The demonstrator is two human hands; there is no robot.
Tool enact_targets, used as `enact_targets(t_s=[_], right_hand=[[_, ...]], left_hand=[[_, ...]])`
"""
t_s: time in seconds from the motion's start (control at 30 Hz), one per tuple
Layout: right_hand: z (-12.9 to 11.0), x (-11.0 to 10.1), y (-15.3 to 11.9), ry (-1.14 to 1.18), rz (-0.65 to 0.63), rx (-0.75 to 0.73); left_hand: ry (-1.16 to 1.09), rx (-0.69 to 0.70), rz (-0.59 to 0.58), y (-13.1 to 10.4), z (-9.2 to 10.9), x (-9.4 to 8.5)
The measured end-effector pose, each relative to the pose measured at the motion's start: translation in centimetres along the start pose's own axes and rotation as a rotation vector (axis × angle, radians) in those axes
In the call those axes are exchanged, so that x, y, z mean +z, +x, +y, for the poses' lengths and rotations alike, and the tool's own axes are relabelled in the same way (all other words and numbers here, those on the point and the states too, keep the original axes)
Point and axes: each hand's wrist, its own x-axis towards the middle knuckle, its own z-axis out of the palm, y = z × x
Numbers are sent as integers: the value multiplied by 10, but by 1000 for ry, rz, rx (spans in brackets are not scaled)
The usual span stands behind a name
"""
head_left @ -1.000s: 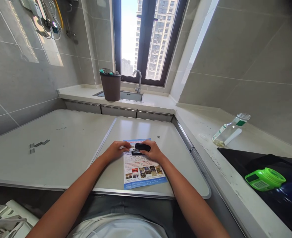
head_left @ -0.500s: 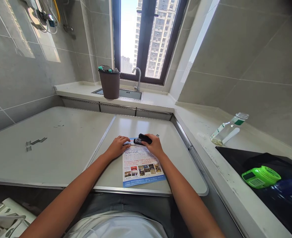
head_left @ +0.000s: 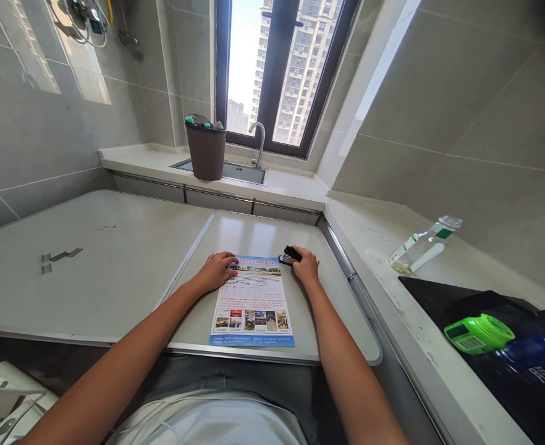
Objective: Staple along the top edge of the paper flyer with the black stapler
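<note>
A printed flyer (head_left: 254,303) with blue bands and small photos lies flat on the table. My left hand (head_left: 218,269) is at its upper left corner, thumb and fingers gripping the edge. Just past the opposite upper corner, my right hand (head_left: 306,266) is closed around a black stapler (head_left: 290,254). The stapler's jaws point left, close beside the paper's right edge. Its rear end is hidden inside my palm.
Grey staple strips (head_left: 60,256) lie on the table's left half. A brown bin (head_left: 206,151) stands by the sink with its faucet (head_left: 258,143). On the right counter are a glass bottle (head_left: 425,244) and a green-capped container (head_left: 481,334).
My right hand has drawn the stapler rightward off the flyer's top edge. The flyer has turned straighter and shifted left, with my left hand still at its corner.
</note>
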Motion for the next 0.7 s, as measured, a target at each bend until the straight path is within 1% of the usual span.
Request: enact_targets(t_s=[0.17, 0.4, 0.5, 0.7], right_hand=[[-4, 2, -1, 72, -102, -146], [-17, 1, -6, -17, -184, -258], [-19, 2, -6, -43, -173, -291], [-20, 9, -4, -102, -138, -300]], left_hand=[[-16, 8, 20, -1, 3, -2], [-22, 14, -12, -1, 0, -1], [-24, 15, -10, 0, -3, 1], [-28, 17, -10, 0, -5, 3]])
